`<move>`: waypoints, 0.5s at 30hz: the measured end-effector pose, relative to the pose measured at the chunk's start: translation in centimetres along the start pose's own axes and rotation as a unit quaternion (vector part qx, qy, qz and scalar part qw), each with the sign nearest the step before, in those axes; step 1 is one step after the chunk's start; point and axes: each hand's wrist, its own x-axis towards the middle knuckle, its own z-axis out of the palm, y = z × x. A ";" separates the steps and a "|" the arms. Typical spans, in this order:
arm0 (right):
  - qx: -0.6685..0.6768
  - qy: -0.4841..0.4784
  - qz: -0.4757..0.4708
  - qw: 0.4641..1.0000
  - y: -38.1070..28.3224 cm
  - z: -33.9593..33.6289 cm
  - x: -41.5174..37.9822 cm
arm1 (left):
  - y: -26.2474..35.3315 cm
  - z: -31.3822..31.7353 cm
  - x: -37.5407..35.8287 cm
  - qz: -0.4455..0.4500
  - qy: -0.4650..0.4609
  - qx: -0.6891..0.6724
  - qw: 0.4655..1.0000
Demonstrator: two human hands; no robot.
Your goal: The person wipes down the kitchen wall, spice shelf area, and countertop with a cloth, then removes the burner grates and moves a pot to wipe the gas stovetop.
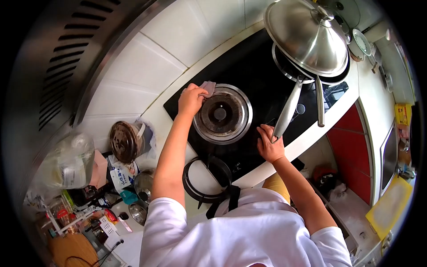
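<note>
Cloth and burner, from above; cloth in the left hand, bunched under bent fingers and pressed at the upper-left rim of the burner; left grip closed around the folds, with a loose edge showing beyond the fingertips. Judged by look: light, limp and soft, not fragile, with little stiffness of its own; likely to crumple or trail a corner unless folded into a pad; best held by the gathered middle, fingers spread behind for even pressure. Too small in view to tell damp from dry — if damp or greasy, apt to slide over smooth metal.

Right hand low on the black stove, near the front edge of the tabletop; fingers bent, just beside the looped end of a long handle; cannot tell whether touching it, nor whether the right grip is slack or clasped.

Round about: burner stiff and presumably firmly seated, with browned marks on the metal; dark ring at the near-left corner of the stove, probably rigid and fairly heavy, best lifted by opposite sides of the rim; domed lid over a pan farther right — smooth, likely slippery, best taken by the top knob.
</note>
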 end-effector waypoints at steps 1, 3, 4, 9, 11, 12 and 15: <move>-0.002 0.002 -0.002 1.000 0.0 0.1 -0.1 | 0.3 -0.3 -0.6 -0.002 0.009 0.008 1.000; -0.006 0.002 -0.005 1.000 0.0 0.2 0.0 | 0.3 -1.0 -2.0 -0.038 -0.002 0.016 0.999; -0.010 -0.001 -0.001 1.000 0.0 0.2 -0.1 | 0.2 -1.3 -2.9 -0.072 -0.020 0.022 0.997; -0.018 -0.004 0.001 1.000 0.0 0.5 -0.3 | -0.3 -0.7 -8.7 -0.155 -0.021 0.030 0.987; -0.029 -0.006 0.005 1.000 0.0 0.5 -0.3 | 0.8 -0.2 -10.5 -0.182 -0.034 0.020 0.982; -0.029 -0.007 0.001 1.000 -0.1 0.5 -0.4 | 1.8 -0.1 -11.2 -0.204 -0.060 0.019 0.977; -0.026 0.004 0.001 1.000 -0.2 0.7 -0.4 | 3.1 0.7 -12.6 -0.194 -0.032 -0.002 0.980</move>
